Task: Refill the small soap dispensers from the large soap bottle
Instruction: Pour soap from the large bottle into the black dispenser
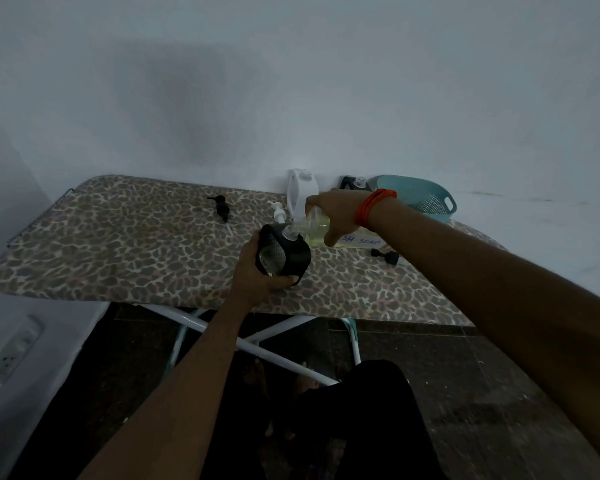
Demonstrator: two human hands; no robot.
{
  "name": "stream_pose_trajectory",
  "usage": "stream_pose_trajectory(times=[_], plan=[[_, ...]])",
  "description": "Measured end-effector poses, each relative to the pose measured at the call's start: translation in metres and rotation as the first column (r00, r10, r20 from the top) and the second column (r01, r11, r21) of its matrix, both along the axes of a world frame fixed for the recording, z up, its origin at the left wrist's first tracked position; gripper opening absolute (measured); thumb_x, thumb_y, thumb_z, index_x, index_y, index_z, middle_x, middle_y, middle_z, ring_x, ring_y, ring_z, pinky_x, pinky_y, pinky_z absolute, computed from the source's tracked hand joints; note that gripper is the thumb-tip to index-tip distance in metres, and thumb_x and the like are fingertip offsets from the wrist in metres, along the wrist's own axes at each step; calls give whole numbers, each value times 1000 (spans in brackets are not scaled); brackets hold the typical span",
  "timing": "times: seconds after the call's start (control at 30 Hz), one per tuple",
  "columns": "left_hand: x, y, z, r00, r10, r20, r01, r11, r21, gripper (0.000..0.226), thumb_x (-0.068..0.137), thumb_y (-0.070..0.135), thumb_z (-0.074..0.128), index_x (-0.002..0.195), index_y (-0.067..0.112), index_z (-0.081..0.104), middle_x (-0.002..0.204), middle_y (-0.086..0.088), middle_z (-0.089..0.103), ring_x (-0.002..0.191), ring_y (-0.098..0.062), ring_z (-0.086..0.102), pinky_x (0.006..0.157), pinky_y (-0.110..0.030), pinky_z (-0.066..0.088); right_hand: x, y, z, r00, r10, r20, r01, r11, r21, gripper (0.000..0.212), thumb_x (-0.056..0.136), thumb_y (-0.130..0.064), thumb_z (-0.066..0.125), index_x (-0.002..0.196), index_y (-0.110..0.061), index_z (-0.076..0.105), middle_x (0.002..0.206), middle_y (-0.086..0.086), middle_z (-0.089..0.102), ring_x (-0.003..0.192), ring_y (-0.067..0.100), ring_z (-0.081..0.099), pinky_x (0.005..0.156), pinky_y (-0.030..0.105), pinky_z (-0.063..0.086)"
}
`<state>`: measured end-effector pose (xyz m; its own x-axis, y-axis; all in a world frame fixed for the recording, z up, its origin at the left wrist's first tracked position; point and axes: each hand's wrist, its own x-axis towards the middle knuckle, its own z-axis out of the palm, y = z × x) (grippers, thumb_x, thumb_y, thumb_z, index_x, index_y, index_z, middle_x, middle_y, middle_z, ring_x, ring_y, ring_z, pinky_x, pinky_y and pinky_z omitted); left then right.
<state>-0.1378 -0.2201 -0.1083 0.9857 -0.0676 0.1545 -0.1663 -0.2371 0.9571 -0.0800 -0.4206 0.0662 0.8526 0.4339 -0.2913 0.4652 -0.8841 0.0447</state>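
Two hands share this pour. Our left hand (253, 271) has its grip clamped round the small black dispenser (286, 254), held tilted over the ironing board (118, 244); we cannot tell whether its base touches the cover. Our right hand (333, 213) grips the large soap bottle (317, 228), tipped so that its mouth meets the dispenser's open neck. Whether the yellowish soap is flowing we cannot tell.

We judge the narrow neck to be the main risk. Tipped too steeply, the soap could surge, run down the black casing and soak the fabric cover. A wobble of either wrist could pull mouth and neck apart, and soapy fingers could loosen our grip. The white dispenser (300, 195) stands just behind our right hand, where a careless swing could topple it.
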Motion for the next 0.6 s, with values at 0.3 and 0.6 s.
stream_pose_trajectory(times=[0.3, 0.6], plan=[[2, 1, -6, 1000, -1, 6, 1, 1000, -1, 119, 61, 21, 94, 156, 19, 22, 157, -1, 32, 144, -20, 33, 112, -40, 38, 1, 1, -1, 1000, -12, 8, 12, 1000, -18, 81, 70, -36, 86, 137, -28, 42, 125, 8, 55, 96, 21, 51, 76, 35, 44], [4, 1, -8, 1000, 1, 25, -1, 1000, -2, 119, 61, 24, 93, 156, 18, 22, 157, -1, 32, 143, -20, 33, 110, -39, 38, -1, 2, 1, 1000, -19, 3, 20, 999, -26, 81, 71, -35, 86, 138, -26, 42, 126, 9, 55, 99, 23, 52, 78, 36, 46]])
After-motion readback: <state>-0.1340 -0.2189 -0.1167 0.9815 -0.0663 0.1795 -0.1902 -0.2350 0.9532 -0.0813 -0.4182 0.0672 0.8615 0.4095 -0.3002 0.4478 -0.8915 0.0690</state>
